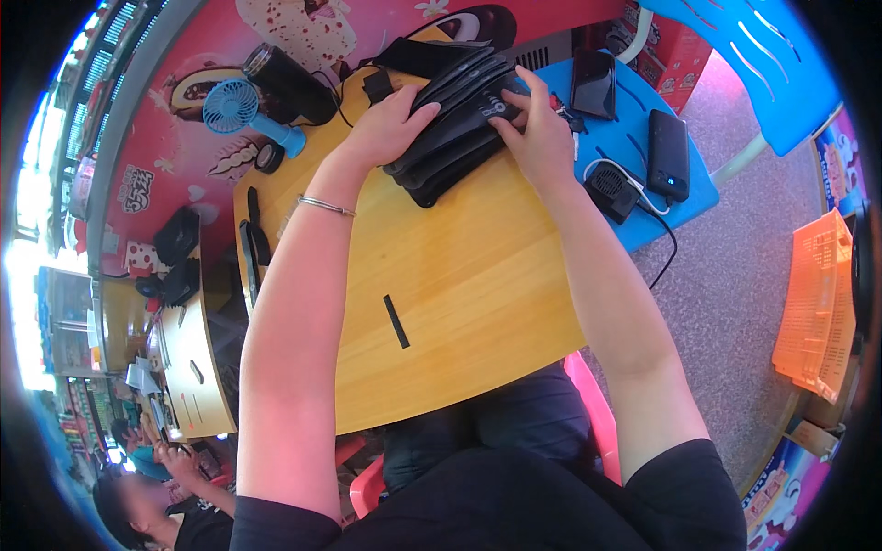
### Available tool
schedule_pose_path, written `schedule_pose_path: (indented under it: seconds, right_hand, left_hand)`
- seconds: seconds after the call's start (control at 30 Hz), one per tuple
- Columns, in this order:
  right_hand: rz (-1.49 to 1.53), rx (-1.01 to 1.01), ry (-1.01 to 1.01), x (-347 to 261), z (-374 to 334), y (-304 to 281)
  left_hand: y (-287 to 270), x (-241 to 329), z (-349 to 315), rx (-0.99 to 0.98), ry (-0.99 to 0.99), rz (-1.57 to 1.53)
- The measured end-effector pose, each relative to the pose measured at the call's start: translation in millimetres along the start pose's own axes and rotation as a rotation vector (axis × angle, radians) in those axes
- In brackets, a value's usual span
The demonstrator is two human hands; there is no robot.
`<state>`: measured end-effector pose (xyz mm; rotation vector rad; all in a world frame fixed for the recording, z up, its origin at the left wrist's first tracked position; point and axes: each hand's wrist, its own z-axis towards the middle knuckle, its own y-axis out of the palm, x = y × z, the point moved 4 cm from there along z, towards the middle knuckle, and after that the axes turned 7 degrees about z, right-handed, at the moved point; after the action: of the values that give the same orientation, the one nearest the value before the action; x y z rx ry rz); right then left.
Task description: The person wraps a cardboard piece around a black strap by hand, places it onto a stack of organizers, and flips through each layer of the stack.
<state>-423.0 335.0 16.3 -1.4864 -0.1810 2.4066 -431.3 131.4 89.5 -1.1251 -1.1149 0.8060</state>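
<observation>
A stack of black, flat, soft pouches [450, 151] lies at the far side of the yellow wooden table [459, 266], its layers fanned out. My left hand [393, 127], with a bracelet on the wrist, grips the stack's left side, thumb on top. At the right side, my right hand [540, 133] has its thumb and fingers bent around the edge of the upper pouches. Some fingertips of the left hand are hidden behind the stack. Nearer to me, a short black strip [396, 321] rests on the tabletop.
Left of the stack are a blue handheld fan [231, 106] and a dark bottle [292, 84]. On a blue seat [634, 234] at right lie a phone [593, 84], a black power bank [669, 156] and a charger [613, 191]. An orange basket [813, 303] stands far right. Another person [147, 505] sits lower left.
</observation>
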Motion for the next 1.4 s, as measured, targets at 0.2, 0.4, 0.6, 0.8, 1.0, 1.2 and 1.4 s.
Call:
schedule_pose_path:
  seconds: [0.2,0.4,0.6,0.8,1.0,1.2,1.4]
  right_hand:
    - [-0.026,0.013,-0.028,-4,-1,-2]
    - [-0.037,0.01,-0.067,-6,-1,-3]
    - [-0.088,-0.002,-0.085,-8,-1,-3]
    - [-0.074,-0.003,-0.121,-8,-1,-5]
    - [0.017,0.01,-0.252,-1,2,2]
    - [-0.037,0.055,-0.264,-11,-4,0]
    - [-0.178,0.073,-0.414,-15,-5,1]
  left_hand:
    - [0,0,-4,0.108,-0.005,0.085]
    - [2,2,-7,0.198,0.033,0.142]
    - [3,2,-7,0.225,0.025,0.138]
    - [3,3,-8,0.225,0.013,0.149]
    - [3,7,-10,0.25,0.043,0.164]
    - [4,10,-12,0.14,-0.004,0.167]
    - [1,12,-11,0.182,-0.017,0.111]
